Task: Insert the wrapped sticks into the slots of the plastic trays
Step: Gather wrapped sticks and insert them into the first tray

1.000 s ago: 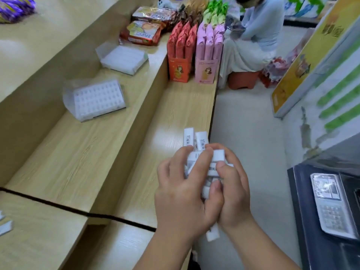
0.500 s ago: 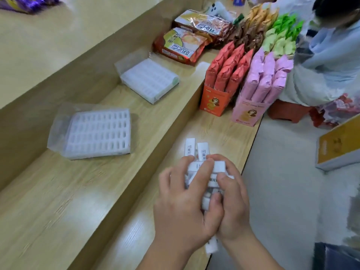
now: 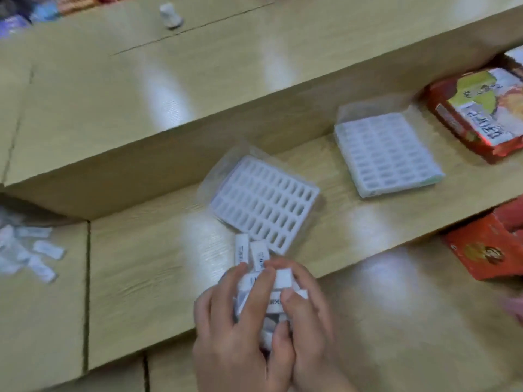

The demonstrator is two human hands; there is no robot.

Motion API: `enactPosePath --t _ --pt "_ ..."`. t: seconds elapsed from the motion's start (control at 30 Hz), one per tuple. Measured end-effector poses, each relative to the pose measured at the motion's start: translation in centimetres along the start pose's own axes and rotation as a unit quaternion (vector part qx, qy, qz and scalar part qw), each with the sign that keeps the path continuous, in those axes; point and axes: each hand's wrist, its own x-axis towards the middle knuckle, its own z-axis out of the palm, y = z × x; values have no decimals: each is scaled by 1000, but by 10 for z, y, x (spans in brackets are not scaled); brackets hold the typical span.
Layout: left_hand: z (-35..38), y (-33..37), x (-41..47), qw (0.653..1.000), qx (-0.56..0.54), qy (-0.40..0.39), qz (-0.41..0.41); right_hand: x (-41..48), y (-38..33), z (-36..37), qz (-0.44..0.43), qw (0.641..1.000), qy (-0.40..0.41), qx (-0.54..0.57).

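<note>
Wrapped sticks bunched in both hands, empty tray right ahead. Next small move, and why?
Probably: the right hand pulls one of the wrapped sticks free while the left hand keeps the bunch. Both hands are closed around the bundle, so none is singled out for a slot yet. The near tray lies just beyond the fingers, its slots apparently empty.

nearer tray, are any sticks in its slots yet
No: the nearer tray shows only empty dark slots, while both hands, left hand and right hand, hold the bundle of wrapped sticks just in front of it.
</note>
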Motion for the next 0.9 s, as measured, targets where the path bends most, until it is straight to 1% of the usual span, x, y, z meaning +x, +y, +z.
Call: enactPosePath --t 0.1,0.2,0.27,0.33,0.43,0.5,0.73,0.8,0.9 --pt "-16 -26 2 998 49 14 -44 23 16 23 55 997 -51 6" --pt "-24 -58 15 992 69 22 -100 47 31 52 67 992 -96 -37" --pt "-22 -74 29 989 74 33 -125 66 36 63 60 991 -103 -65" --pt "-16 -84 45 990 68 26 -118 85 38 68 56 990 -89 -91" --pt "-3 -92 74 994 40 8 -104 113 37 69 49 992 -54 -100" --pt "6 -98 92 994 31 11 -100 131 35 69 32 991 -44 -120" --pt "32 -94 138 999 0 -28 -35 166 18 52 6 991 31 -133" --pt "39 -90 147 999 -2 -30 -30 176 12 46 3 989 39 -140" --pt "47 -88 150 999 1 -15 -42 185 8 40 5 986 18 -168"
